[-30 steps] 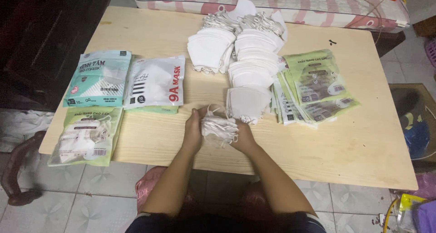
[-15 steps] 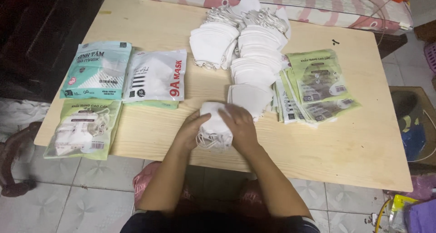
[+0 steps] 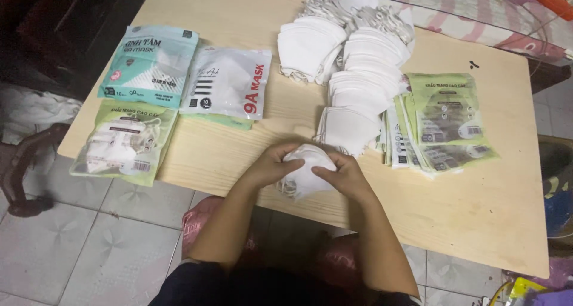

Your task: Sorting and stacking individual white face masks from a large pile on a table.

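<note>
The left hand (image 3: 270, 167) and right hand (image 3: 343, 176) cover much of the small stack of white face masks (image 3: 305, 173) between them, so the count cannot be told. A green packet (image 3: 222, 121) lies mostly under the white mask packet (image 3: 227, 83) (only its edge shows). The wooden table (image 3: 477, 204) is cut off at the top edge.

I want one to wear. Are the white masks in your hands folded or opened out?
Folded. The masks sit as a flat bunch between the left hand and right hand, none opened out.
</note>
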